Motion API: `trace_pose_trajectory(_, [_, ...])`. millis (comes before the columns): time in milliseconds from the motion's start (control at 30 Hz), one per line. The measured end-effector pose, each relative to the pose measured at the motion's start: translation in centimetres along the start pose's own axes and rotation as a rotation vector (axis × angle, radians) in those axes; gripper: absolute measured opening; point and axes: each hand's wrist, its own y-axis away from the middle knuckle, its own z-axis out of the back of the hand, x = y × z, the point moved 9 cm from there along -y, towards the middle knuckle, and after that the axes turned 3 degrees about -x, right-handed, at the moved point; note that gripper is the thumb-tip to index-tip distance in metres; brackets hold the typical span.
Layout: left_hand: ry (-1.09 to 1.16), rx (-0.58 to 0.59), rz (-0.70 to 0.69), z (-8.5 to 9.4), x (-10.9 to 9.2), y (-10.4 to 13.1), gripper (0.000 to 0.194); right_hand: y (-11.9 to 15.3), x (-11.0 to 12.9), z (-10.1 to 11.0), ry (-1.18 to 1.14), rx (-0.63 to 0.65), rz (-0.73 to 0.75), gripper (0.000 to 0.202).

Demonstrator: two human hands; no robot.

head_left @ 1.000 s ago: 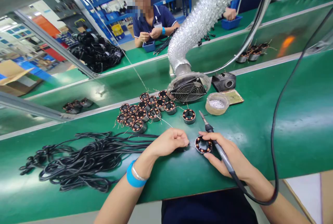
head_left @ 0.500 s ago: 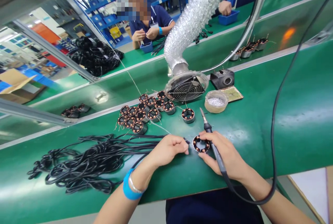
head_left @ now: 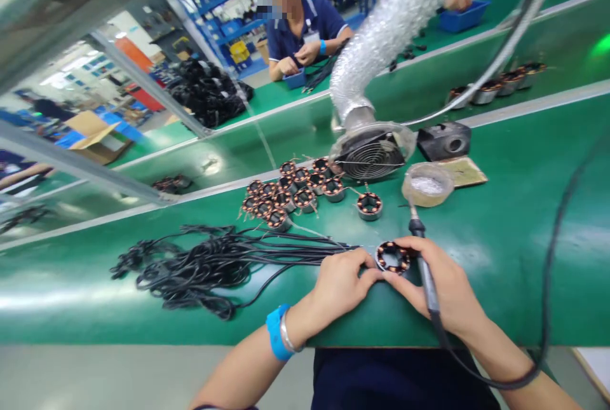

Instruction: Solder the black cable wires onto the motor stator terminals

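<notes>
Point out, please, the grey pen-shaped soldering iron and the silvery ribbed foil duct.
Grey pen-shaped soldering iron (head_left: 427,281): head view, on its handle.
Silvery ribbed foil duct (head_left: 388,27): head view, on its middle stretch.

On the worktop (head_left: 505,257), a wound ring (head_left: 405,262) sat between the right fingers (head_left: 410,243), cables (head_left: 200,270) lay left of them, clustered rings (head_left: 284,200) farther back leftward, a fan (head_left: 374,159) and tub (head_left: 429,199) behind.

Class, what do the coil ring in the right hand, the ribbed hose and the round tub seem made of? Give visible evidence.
Coil ring: probably copper wire, given its glossy orange-brown windings, on a dark body, perhaps metal. Ribbed hose: likely metal foil, being silvery, crinkled and full of bright glints. Round tub: perhaps plastic, with a cloudy, yellowish, translucent-looking wall.
</notes>
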Motion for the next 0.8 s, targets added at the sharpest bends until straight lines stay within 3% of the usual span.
trace_pose_trajectory(133, [-0.029, -0.047, -0.115, 0.4, -0.7, 0.5, 0.021, 0.3, -0.2, 0.2, 0.084, -0.031, 0.071, 0.043])
trace_pose_trajectory(200, [0.027, -0.033, -0.097, 0.4, -0.7, 0.4, 0.022, 0.4, -0.4, 0.0, 0.103, -0.033, 0.106, 0.045])
trace_pose_trajectory(300, [0.301, 0.129, 0.068, -1.1, 0.0, -0.2, 0.02, 0.7, -0.6, -0.3, 0.118, -0.014, 0.153, 0.044])
trace_pose_trajectory(367, [0.493, 0.279, 0.103, -2.0, -0.6, -0.2, 0.021, 0.8, -0.9, -0.4, 0.129, 0.006, 0.152, 0.043])
trace_pose_trajectory(433, [0.521, 0.344, 0.021, -1.2, -1.4, 0.6, 0.022, 0.9, -1.1, -0.3, 0.12, 0.02, 0.136, 0.045])
trace_pose_trajectory(500, [0.333, 0.308, -0.058, 0.9, -1.1, 2.2, 0.03, 0.9, -1.1, 0.0, 0.093, 0.019, 0.118, 0.049])
trace_pose_trajectory(567, [0.007, 0.213, 0.002, 3.4, 1.5, 4.2, 0.035, 0.9, -1.0, 0.2, 0.074, 0.007, 0.099, 0.05])
trace_pose_trajectory(667, [-0.364, -0.037, 0.369, 8.0, 8.1, 7.4, 0.031, 0.6, -0.7, 0.5, 0.074, -0.012, 0.073, 0.047])
trace_pose_trajectory(733, [-0.487, -0.124, 0.518, 9.4, 11.2, 8.6, 0.03, 0.5, -0.6, 0.4, 0.08, -0.009, 0.062, 0.046])
trace_pose_trajectory(800, [-0.478, -0.132, 0.494, 8.9, 12.5, 8.3, 0.03, 0.5, -0.6, 0.5, 0.084, -0.018, 0.063, 0.045])
